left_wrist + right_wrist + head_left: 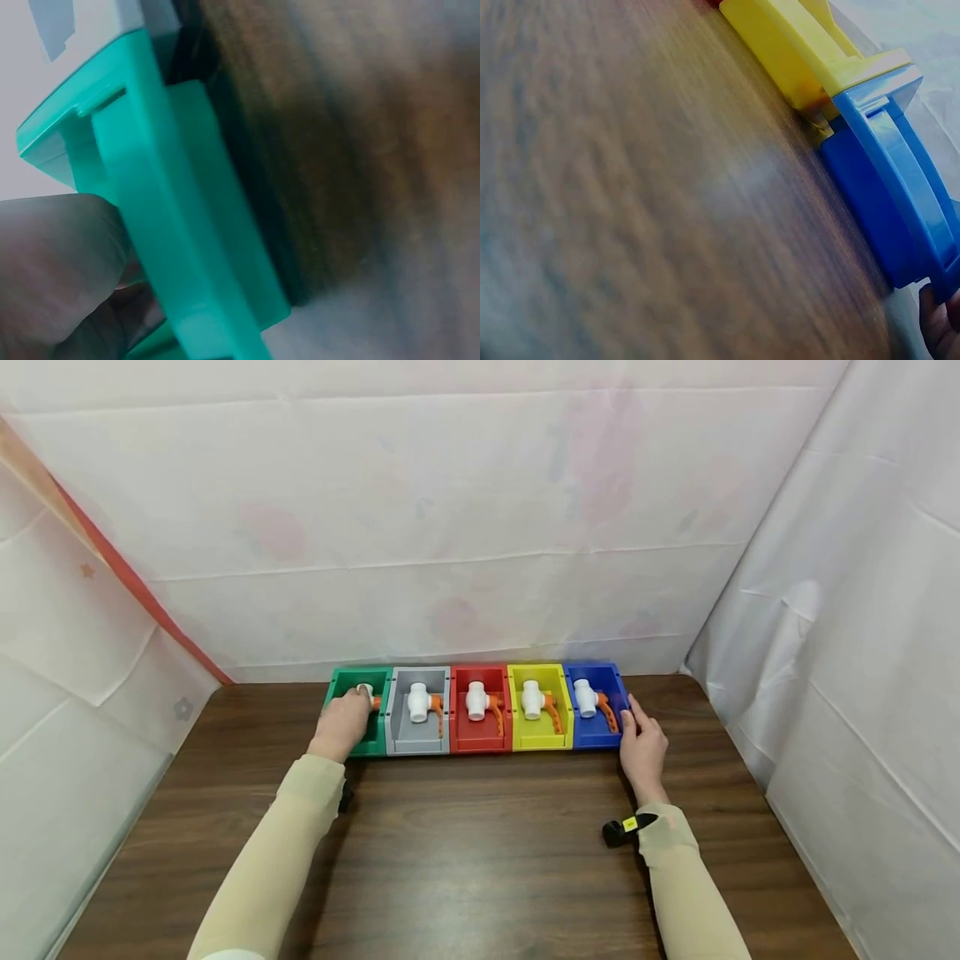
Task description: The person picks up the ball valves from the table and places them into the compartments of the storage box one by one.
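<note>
Five coloured bins stand in a row, each with a white ball valve that has an orange lever. My left hand (341,722) reaches into the green bin (368,749) at the left end. Its fingers pinch the valve (364,687) there, hiding most of it. The left wrist view shows the thumb inside the green bin's (180,225) wall. At the right end, my right hand (643,750) touches the outer side of the blue bin (596,739) with its fingers. A white valve (585,698) lies in that bin.
Between them are the grey bin (417,747), red bin (481,745) and yellow bin (542,742), joined side by side. The row sits at the back of the brown wooden table (480,852), close to a white cloth (450,527). More cloth hangs on both sides.
</note>
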`<state>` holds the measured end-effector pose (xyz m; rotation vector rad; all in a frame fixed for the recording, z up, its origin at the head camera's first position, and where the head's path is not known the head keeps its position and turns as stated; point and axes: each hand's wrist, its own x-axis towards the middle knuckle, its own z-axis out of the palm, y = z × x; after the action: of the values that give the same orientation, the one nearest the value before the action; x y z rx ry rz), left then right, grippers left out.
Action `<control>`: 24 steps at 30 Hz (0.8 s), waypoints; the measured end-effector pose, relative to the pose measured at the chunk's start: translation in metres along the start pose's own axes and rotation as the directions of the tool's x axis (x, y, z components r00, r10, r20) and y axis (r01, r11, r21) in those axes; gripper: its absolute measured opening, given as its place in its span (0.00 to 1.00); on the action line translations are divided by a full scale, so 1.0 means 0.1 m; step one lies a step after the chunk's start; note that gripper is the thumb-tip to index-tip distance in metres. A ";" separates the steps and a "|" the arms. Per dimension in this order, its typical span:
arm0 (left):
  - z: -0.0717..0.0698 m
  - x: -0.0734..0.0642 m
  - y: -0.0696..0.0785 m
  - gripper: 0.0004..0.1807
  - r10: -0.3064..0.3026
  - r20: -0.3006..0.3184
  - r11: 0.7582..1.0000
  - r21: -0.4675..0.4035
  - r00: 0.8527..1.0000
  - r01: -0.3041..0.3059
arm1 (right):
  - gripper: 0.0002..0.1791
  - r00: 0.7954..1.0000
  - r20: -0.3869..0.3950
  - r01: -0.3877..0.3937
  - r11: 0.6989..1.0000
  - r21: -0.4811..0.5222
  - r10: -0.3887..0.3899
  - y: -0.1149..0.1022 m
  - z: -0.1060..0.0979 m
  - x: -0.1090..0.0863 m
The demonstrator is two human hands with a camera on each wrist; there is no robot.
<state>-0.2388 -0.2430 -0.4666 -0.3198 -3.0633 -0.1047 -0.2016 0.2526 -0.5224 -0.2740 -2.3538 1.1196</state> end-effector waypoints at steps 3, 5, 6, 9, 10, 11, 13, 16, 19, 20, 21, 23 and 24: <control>0.03 0.01 0.02 0.19 -0.014 -0.034 1.000 0.000 0.999 0.014 | 0.23 1.000 0.011 -0.003 1.000 0.007 0.003 0.01 -0.03 0.01; 0.03 0.01 0.03 0.18 -0.013 -0.050 1.000 0.010 0.999 0.014 | 0.23 1.000 0.022 -0.002 1.000 0.012 0.002 0.01 -0.03 0.01; 0.03 0.01 0.03 0.17 -0.014 -0.058 1.000 0.011 0.998 0.015 | 0.23 1.000 0.028 -0.004 1.000 0.012 0.003 0.01 -0.04 0.01; 0.05 -0.01 0.01 0.16 -0.008 -0.075 1.000 0.016 0.997 0.009 | 0.23 0.999 0.048 -0.019 1.000 0.025 0.018 0.02 -0.03 0.00; 0.06 -0.01 0.00 0.16 -0.003 -0.077 1.000 0.019 0.997 0.004 | 0.23 0.998 0.053 -0.022 0.999 0.027 0.021 0.02 -0.04 0.00; 0.07 -0.01 0.00 0.15 0.003 -0.078 1.000 0.023 0.997 -0.001 | 0.23 0.998 0.058 -0.028 0.999 0.029 0.027 0.02 -0.04 0.00; 0.09 -0.01 -0.02 0.16 0.019 -0.076 0.999 0.031 0.997 -0.016 | 0.23 0.997 0.064 -0.037 0.999 0.034 0.035 0.02 -0.05 0.00; 0.08 0.01 -0.05 0.16 0.032 -0.073 0.999 0.042 0.997 -0.029 | 0.23 0.996 0.080 -0.043 0.999 0.023 0.041 0.01 -0.06 0.01; 0.03 0.02 -0.05 0.17 0.018 -0.064 1.000 0.027 0.998 -0.017 | 0.24 0.994 0.105 -0.040 0.999 0.016 0.038 0.01 -0.05 0.04; 0.01 0.02 -0.05 0.17 0.012 -0.051 1.000 0.023 0.999 -0.011 | 0.24 0.993 0.114 -0.040 0.999 0.012 0.038 0.01 -0.05 0.04; -0.01 0.02 -0.04 0.18 0.005 -0.031 1.000 0.015 1.000 -0.005 | 0.24 0.992 0.120 -0.040 0.999 0.009 0.038 0.00 -0.06 0.05; -0.03 0.02 -0.01 0.20 -0.008 0.030 1.000 -0.010 1.000 0.008 | 0.24 0.992 0.120 -0.038 0.999 0.001 0.037 0.00 -0.08 0.05; -0.04 0.03 0.00 0.21 -0.010 0.061 1.000 -0.021 0.998 0.011 | 0.24 0.992 0.117 -0.037 0.999 -0.006 0.037 -0.01 -0.09 0.05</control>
<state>-0.2413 -0.2423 -0.4623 -0.3141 -3.1268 -0.1307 -0.2010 0.2600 -0.5150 -0.2609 -2.4624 1.1783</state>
